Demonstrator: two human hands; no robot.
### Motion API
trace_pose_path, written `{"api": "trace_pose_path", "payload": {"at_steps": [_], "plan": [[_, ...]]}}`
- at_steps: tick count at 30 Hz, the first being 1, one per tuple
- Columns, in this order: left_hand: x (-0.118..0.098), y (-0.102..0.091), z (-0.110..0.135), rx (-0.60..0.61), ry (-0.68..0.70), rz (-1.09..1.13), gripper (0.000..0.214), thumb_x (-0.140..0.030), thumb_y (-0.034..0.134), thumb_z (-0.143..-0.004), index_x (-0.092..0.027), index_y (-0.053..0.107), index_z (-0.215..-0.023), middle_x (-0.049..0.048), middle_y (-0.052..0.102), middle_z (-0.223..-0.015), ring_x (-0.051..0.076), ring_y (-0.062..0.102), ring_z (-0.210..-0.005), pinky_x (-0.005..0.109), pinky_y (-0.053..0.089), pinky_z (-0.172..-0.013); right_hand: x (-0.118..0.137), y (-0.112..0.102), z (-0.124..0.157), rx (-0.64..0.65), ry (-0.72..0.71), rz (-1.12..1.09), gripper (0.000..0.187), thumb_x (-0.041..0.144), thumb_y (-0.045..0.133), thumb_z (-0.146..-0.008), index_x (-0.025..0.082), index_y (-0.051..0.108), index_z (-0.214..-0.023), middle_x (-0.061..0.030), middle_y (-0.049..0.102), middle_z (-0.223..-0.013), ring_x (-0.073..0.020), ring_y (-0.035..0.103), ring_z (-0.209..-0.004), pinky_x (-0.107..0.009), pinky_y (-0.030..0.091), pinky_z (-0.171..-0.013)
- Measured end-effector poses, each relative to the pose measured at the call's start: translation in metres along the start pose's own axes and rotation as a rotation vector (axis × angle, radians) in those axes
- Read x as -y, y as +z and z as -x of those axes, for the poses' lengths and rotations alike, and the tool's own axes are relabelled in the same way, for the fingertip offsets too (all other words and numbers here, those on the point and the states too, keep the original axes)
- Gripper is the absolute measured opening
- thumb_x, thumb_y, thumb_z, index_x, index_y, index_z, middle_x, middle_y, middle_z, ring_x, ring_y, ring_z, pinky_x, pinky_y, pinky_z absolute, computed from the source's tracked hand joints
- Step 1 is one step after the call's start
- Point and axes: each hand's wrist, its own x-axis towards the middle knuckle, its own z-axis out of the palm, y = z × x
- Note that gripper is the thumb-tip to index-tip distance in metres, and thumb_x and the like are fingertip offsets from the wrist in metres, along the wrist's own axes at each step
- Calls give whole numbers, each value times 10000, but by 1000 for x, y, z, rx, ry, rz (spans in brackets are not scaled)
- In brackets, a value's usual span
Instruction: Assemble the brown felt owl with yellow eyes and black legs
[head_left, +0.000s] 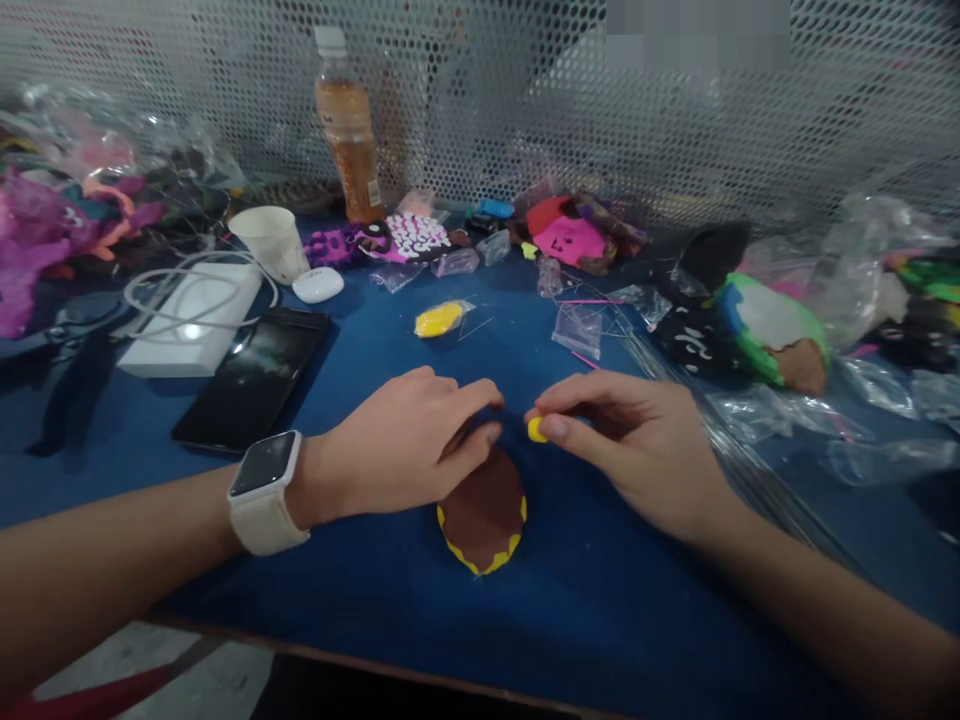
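Note:
A brown clay oval with a yellow scalloped rim [484,515] lies on the blue table [600,600] near the front edge. My left hand [397,445], with a white smartwatch [266,490] on its wrist, rests on the oval's top left part, fingers curled down onto it. My right hand [630,440] pinches a small lump of yellow clay [536,429] between thumb and fingers, just above the oval's upper right edge. The two hands almost touch at their fingertips.
A bagged yellow clay piece [439,319], small clear bags [577,328], a black phone [255,375], a white box with cable [191,318], paper cup [271,240], drink bottle [349,130] and finished clay figures [757,325] crowd the back. A mesh screen [675,110] stands behind.

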Motion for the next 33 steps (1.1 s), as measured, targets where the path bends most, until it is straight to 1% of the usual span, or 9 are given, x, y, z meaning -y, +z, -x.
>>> {"api": "trace_pose_path", "payload": {"at_steps": [3,7,11,19,22,26,29,31,33], "plan": [[5,2,-2,23,-37,-67,278,-268,364,-1091,-220,621,-1187,15,729,-827,222,677,-744,361,423,-710,2,4,4,87,-30,88,69,294,844,-858,258,809,-905,0,813,-892,-156,757,-817,-254,618,-745],[9,6,-4,49,-75,-87,265,-231,381,-1080,-227,618,-1197,17,750,-859,226,693,-748,340,391,-649,2,11,9,154,-153,219,60,219,823,-881,261,814,-922,5,804,-901,-151,741,-833,-257,599,-742],[10,8,-4,55,-65,-88,258,-212,389,-1073,-217,616,-1197,19,751,-851,230,690,-741,335,378,-632,1,15,11,164,-285,268,90,168,797,-904,249,803,-943,10,806,-875,-162,721,-877,-273,598,-759],[11,10,-5,43,-24,-86,223,-205,399,-1078,-203,600,-1175,2,730,-805,208,647,-669,328,332,-602,1,17,10,209,-420,312,143,117,786,-905,238,785,-981,12,818,-924,-176,687,-912,-319,593,-827],[11,10,-5,40,-25,-92,225,-204,396,-1080,-201,601,-1174,6,731,-808,205,645,-665,325,324,-595,1,18,10,206,-425,359,112,131,770,-922,232,793,-965,-16,807,-979,-187,683,-948,-340,582,-851],[11,10,-5,53,-35,-88,223,-200,403,-1076,-197,604,-1172,12,726,-798,200,639,-652,318,330,-582,2,19,11,224,-366,433,118,136,725,-944,230,794,-962,-37,769,-994,-189,658,-946,-338,569,-803],[11,9,-5,28,-36,-55,230,-191,412,-1070,-190,615,-1179,24,735,-831,200,652,-688,316,361,-604,4,17,13,250,-320,435,164,148,694,-949,236,781,-1056,-47,749,-1020,-194,653,-957,-337,569,-790],[11,6,-5,3,-20,60,207,-170,458,-1043,-190,635,-1150,20,739,-862,182,663,-726,302,402,-634,5,14,13,244,-296,403,232,140,667,-949,238,752,-1142,-49,748,-1038,-196,662,-972,-340,574,-802],[12,0,-6,-6,20,245,176,-127,542,-978,-188,663,-1091,0,723,-860,144,655,-734,265,443,-658,6,11,13,220,-259,369,277,121,654,-933,242,723,-1172,-41,749,-1023,-188,678,-953,-331,576,-795]]}}
